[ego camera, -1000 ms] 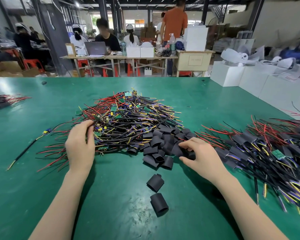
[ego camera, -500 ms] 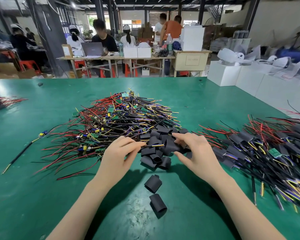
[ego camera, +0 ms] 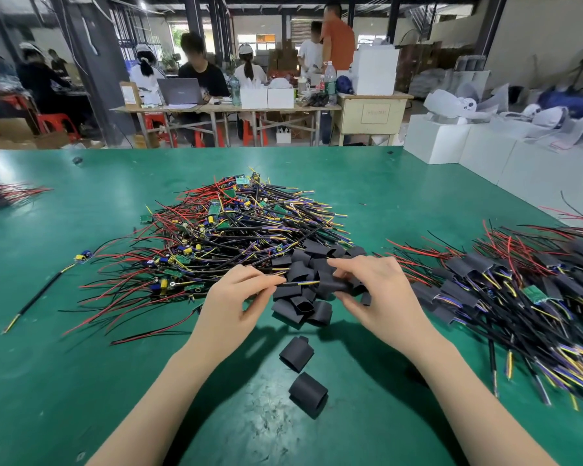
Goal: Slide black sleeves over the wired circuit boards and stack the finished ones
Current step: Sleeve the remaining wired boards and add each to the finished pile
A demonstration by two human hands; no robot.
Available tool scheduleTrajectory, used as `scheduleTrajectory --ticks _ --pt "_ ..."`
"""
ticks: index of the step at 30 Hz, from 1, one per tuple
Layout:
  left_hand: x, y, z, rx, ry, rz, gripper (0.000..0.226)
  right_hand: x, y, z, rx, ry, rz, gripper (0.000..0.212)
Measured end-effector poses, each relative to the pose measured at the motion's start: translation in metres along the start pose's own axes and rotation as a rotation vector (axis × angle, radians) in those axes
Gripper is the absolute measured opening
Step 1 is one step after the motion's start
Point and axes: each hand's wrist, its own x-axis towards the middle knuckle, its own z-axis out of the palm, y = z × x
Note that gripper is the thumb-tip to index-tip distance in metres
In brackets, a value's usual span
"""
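My left hand (ego camera: 231,306) pinches a black cable (ego camera: 300,283) between thumb and fingertips, its yellow-tipped end pointing right toward the black sleeve (ego camera: 332,284) that my right hand (ego camera: 381,294) grips with curled fingers, thumb on top. Cable end and sleeve mouth look just touching; I cannot tell whether it has entered. Both hands hover over the loose heap of sleeves (ego camera: 303,297), with the tangled pile of wired circuit boards (ego camera: 229,237) just behind. Two stray sleeves (ego camera: 297,353) lie on the green table (ego camera: 64,364) nearer me. The finished stack (ego camera: 519,297) lies to my right.
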Motion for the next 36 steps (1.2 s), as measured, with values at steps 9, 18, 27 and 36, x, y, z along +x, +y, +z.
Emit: scheduleTrajectory --ticks 9,18,27,36 --pt "0.001 0.013 0.005 -0.131 -0.288 -0.080 0.065 0.003 -0.015 0.012 -0.270 -0.085 -0.137 0.045" --pt "-0.007 -0.038 -0.041 0.150 -0.571 -0.368 0.029 0.001 -0.010 0.013 -0.242 -0.113 -0.066 0.043" --pt "-0.001 -0.013 -0.018 -0.288 -0.268 -0.328 0.012 0.002 -0.018 0.013 -0.029 -0.093 -0.066 0.036" --pt "0.000 -0.004 -0.007 -0.596 -0.259 -0.489 0.009 0.002 -0.022 0.012 0.082 -0.055 -0.121 0.037"
